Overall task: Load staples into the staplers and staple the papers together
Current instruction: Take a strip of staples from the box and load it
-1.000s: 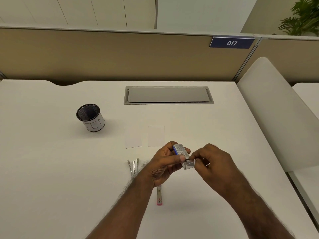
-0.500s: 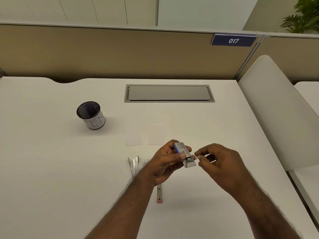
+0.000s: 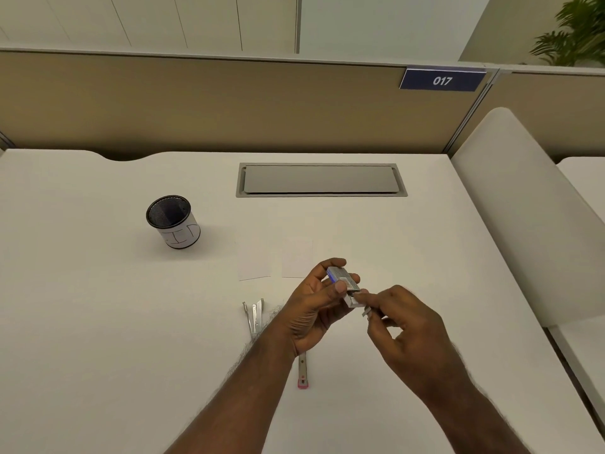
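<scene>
The left hand [image 3: 314, 306] holds a small staple box [image 3: 343, 283] above the table [image 3: 98, 322], fingers [image 3: 340, 286] wrapped round it. The right hand [image 3: 409, 335] pinches a staple strip [image 3: 366, 312] at the box's open end. Two papers [image 3: 276, 260] lie mid-table, an open stapler [image 3: 254, 316] nearer the front edge, a pink-tipped one [image 3: 302, 371] under the left wrist
</scene>
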`<state>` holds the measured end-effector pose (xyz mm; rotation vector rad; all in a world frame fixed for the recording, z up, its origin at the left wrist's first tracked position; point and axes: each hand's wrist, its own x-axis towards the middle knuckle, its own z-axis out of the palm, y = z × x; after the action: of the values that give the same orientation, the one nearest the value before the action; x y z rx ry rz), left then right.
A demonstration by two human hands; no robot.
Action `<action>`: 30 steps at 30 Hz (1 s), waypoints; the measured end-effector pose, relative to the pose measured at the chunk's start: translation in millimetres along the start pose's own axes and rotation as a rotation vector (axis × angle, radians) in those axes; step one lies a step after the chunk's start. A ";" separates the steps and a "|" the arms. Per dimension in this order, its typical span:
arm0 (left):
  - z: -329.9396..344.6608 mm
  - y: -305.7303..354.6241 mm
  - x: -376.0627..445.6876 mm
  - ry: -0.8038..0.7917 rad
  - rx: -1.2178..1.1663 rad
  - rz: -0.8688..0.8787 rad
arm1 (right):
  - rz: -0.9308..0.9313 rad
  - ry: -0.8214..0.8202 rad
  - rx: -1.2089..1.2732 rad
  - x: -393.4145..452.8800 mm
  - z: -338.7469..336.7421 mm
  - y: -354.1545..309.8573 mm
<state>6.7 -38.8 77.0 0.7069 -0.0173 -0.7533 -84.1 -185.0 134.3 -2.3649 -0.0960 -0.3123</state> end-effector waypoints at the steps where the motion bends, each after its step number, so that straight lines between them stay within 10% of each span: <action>1: 0.5 0.0 0.1 0.005 0.000 0.001 | -0.013 0.006 -0.007 -0.5 0.7 0.2; 30: 2.1 9.7 -9.3 -0.116 0.146 -0.075 | -0.074 0.065 -0.034 -11.8 5.1 5.9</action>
<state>5.3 -29.1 86.5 0.8056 -0.1533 -0.8707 -93.6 -185.6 123.8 -2.3862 -0.1483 -0.4295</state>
